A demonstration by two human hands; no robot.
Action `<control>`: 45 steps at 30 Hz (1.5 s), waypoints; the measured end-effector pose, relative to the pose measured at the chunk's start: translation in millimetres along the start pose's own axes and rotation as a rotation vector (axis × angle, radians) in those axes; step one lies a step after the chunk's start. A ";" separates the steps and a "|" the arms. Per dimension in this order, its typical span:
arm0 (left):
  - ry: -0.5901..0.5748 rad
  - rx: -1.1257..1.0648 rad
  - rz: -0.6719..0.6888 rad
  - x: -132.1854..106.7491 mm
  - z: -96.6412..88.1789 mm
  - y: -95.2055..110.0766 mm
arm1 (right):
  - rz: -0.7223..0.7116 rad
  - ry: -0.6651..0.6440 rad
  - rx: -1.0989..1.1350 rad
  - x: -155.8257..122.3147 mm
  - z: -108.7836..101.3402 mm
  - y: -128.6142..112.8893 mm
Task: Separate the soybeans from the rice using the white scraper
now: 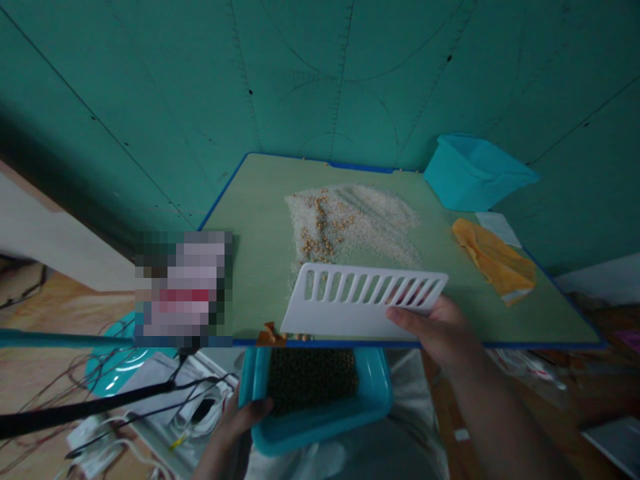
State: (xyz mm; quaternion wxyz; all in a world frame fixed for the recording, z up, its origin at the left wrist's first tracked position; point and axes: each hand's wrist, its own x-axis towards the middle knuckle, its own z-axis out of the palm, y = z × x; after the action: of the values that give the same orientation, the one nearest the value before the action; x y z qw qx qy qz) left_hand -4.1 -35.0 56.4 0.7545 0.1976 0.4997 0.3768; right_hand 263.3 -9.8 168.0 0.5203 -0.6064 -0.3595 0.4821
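My right hand (440, 327) grips the right end of a white slotted plastic panel (345, 313), thumb on its near face. The panel stands tilted along the table's front edge. Behind it, a spread of white grains (370, 207) lies on the tabletop with round tan beans (320, 230) scattered over its left part. My left hand (240, 420) holds the left side of a turquoise plastic bin (320, 430), thumb over the rim. The bin sits just below the table edge, with many small dark green beans (313, 380) inside. A few tan beans lie by the panel's lower left corner.
The pale green table (260, 200) has a blue rim and meets a green wall. A second turquoise bin (475, 173) and an orange cloth (495, 260) are on its right side. A pixelated object (187, 290) covers the left corner. Cables and a power strip (95, 440) lie lower left.
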 end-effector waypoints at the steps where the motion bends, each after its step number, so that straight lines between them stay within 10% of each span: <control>1: 0.000 0.003 0.003 0.3 0.4 0.4 | 0.000 -0.003 -0.004 0.2 -0.4 0.6; 45: -0.038 0.008 -0.012 -2.6 2.7 3.6 | -0.104 0.002 -0.190 -3.4 -29.0 -6.0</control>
State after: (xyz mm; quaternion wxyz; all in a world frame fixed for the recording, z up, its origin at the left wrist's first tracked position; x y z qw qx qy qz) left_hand -3.6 -34.4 61.5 0.7654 0.2047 0.4877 0.3666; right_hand 290.6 -20.0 174.3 0.4849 -0.6340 -0.4342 0.4176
